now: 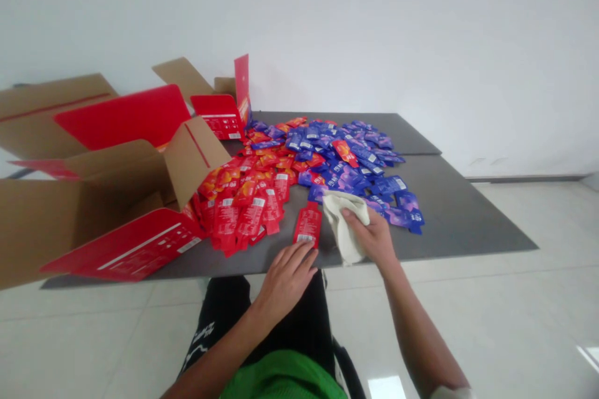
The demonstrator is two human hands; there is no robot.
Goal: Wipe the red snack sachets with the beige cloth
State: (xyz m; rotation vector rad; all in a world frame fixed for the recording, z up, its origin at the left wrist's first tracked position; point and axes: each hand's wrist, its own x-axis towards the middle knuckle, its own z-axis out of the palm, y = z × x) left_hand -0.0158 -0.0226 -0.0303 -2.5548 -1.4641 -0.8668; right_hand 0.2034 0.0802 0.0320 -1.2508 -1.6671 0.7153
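White wall (327,25) rises behind a grey table (477,224), where one red packet (307,224) lies flat near the front edge, apart from the others. Just below this packet, the left hand (287,274) has its fingers extended and nearly together, fingertips touching the packet's lower end without closing around it. Just right of the packet, the right hand (372,238) pinches a folded cream cloth (343,230), thumb on top; the other fingers are mostly hidden. Left of the packet sits a heap of red packets (248,202), and farther left an open red box (126,246). Beyond the packet and to its right spread blue packets (341,168), with an orange-red packet (345,153) lying among them.
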